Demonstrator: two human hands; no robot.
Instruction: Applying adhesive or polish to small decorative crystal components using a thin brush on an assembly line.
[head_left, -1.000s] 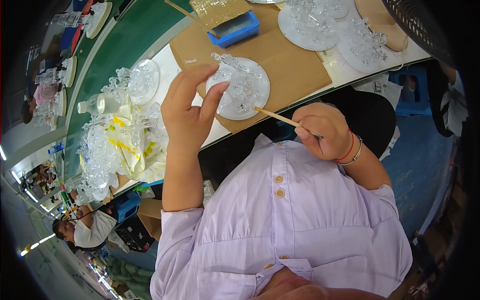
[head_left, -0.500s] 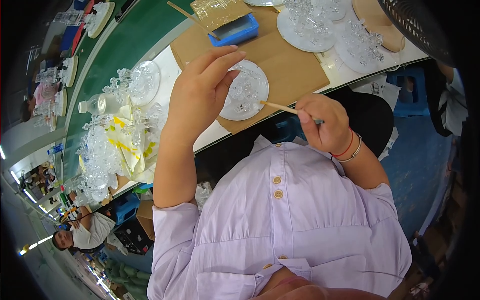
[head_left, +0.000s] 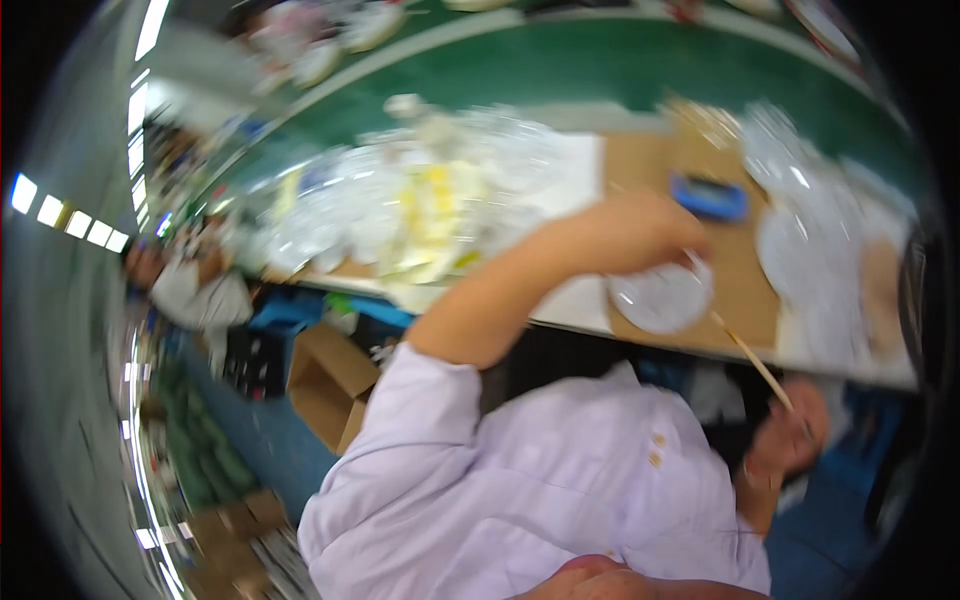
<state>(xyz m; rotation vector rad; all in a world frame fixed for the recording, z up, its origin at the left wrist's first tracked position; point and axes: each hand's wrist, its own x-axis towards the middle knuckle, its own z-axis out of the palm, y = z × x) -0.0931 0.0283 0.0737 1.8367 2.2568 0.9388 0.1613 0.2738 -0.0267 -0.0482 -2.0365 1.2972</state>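
My right hand (head_left: 792, 430) is closed round a thin wooden stick (head_left: 757, 364), low at the right, past the table edge. The stick slants up and left, its tip by the rim of a round white disc (head_left: 655, 302). Over the far side of that disc hangs my left hand (head_left: 650, 232), fingers bent downward. Motion smears those fingers, so whether they hold anything is unclear. Under the disc lies a brown cardboard sheet (head_left: 745, 312). A small blue tray (head_left: 712, 200) stands on the cardboard just beyond my left hand.
Clear plastic pieces (head_left: 335, 215) heap up at the left around a yellow-and-white bag (head_left: 425, 225). More white discs (head_left: 800, 255) with clear pieces stand at the right. A green surface (head_left: 590, 75) runs behind. At far left sits another person (head_left: 200, 295), near an open carton (head_left: 325, 385).
The view has swung left and blurred. My left hand, raised with fingers extended before, now bends down over the disc. My right hand, still with the stick, has moved away from the disc.
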